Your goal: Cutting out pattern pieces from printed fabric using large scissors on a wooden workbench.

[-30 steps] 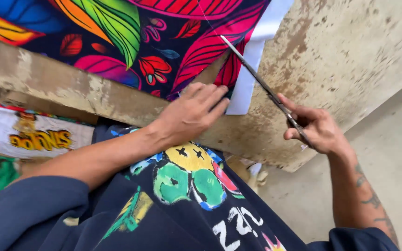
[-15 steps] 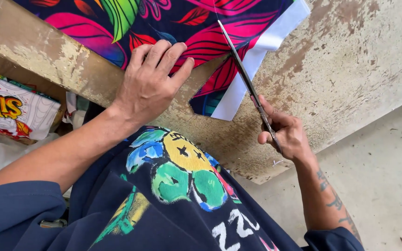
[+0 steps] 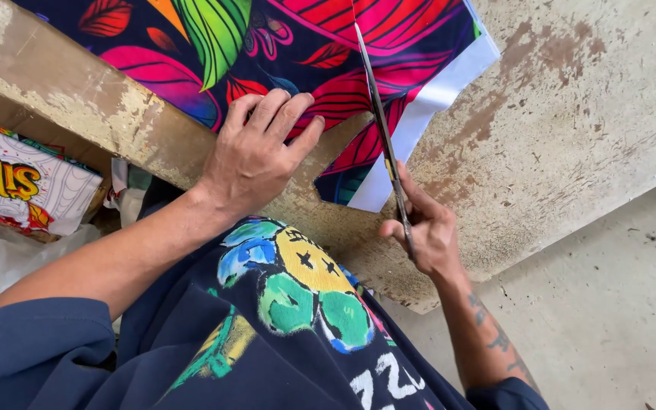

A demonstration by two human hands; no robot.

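A bright sheet of fabric [image 3: 214, 45] printed with pink, green and orange leaves lies on a worn wooden table [image 3: 571, 114]; it has a white border [image 3: 427, 106] along its right edge. My left hand [image 3: 256, 152] rests flat on the fabric at the table's near edge, fingers spread. My right hand [image 3: 423, 228] grips the handles of long scissors [image 3: 377, 114], whose blades run up into the fabric, along a pink leaf.
A printed white and yellow package [image 3: 24, 190] sits under the table at left, next to clear plastic [image 3: 9, 258]. Grey concrete floor [image 3: 624, 304] shows at lower right. My dark blue shirt [image 3: 267, 334] with a colourful print fills the foreground.
The view has shifted so the fabric sits more central. My left hand has moved left along the fabric edge. The scissors have advanced further up into the cloth.
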